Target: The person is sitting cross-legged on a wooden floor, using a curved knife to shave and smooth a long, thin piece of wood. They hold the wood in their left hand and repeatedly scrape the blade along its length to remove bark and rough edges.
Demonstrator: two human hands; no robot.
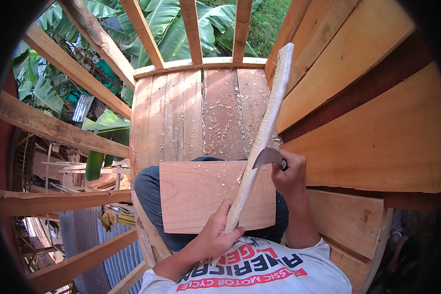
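A long, pale, slightly bent wooden stick (271,115) runs from my waist up and away to the far right. My left hand (217,234) is closed round its lower part, close to my shirt. In my right hand (290,175) is a curved knife (267,157) with a short hooked blade, its handle mostly hidden by my fingers. The blade lies against the stick at about mid-length. Beneath the stick, a flat wooden board (196,196) rests across my lap, with a few shavings on it.
Wood shavings lie scattered over the plank floor (181,117) ahead. Wooden railing bars (142,34) stand at the front and left, with banana leaves (157,29) beyond. A plank wall (367,152) rises close on the right. Corrugated metal sheets (88,235) show below left.
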